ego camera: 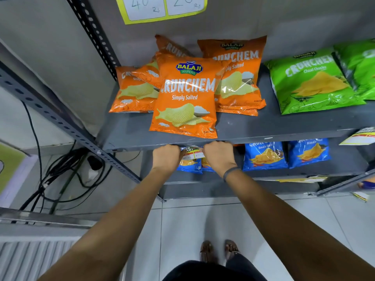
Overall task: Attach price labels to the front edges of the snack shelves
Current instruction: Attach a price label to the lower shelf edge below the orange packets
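Note:
A small white price label (192, 152) with printed text sits against the front edge of the grey metal shelf (263, 136), just below the front orange chip bag (184, 98). My left hand (166, 158) holds the label's left end and my right hand (219, 156) holds its right end, fingers curled over the shelf lip. Both hands cover part of the label. Another label (360, 136) hangs on the same edge at the far right.
Orange bags and green bags (312, 84) lie on this shelf; blue bags (264, 156) fill the shelf below. A yellow price card (164, 7) hangs above. A perforated upright (60, 118) and tangled cables (60, 173) are at left. My feet (219, 250) stand on tile.

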The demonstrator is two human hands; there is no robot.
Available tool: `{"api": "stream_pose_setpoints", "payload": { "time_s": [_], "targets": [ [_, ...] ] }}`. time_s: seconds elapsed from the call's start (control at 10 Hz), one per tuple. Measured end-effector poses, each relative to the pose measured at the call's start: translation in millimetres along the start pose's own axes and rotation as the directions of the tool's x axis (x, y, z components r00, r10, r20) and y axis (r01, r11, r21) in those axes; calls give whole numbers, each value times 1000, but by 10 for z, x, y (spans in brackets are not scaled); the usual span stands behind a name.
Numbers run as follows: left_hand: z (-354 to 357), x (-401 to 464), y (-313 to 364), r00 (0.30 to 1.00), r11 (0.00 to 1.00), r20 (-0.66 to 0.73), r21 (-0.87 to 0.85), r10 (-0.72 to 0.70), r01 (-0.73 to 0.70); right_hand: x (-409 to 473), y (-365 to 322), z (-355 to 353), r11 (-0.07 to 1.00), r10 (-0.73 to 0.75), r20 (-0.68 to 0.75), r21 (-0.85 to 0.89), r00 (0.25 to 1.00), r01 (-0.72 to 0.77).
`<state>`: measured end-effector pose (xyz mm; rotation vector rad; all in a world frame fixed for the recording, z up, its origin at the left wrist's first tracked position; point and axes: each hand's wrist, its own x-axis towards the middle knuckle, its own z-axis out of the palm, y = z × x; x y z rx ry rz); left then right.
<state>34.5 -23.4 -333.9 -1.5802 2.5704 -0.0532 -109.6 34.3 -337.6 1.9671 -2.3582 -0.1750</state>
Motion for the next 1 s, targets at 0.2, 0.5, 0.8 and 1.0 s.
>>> {"api": "stream_pose_setpoints", "payload": {
  "time_s": [0.2, 0.5, 0.8, 1.0],
  "targets": [
    [22, -4, -24, 999, 1000, -51, 8, 10, -10, -11, 70, -73, 1000, -7, 22, -9, 1000, 8],
    [-161, 51, 15, 993, 1000, -118, -8, 17, -19, 57, 106, -109, 997, 20, -33, 69, 999, -18],
    [-311, -11, 163, 997, 999, -80, 45, -21, 25, -19, 146, -139, 982, 47, -62, 185, 997, -35],
    [-628, -95, 255, 986, 1000, -165, 27, 0, 5, -261, 297, -339, 977, 15, -140, 212, 990, 15]
  ]
}}
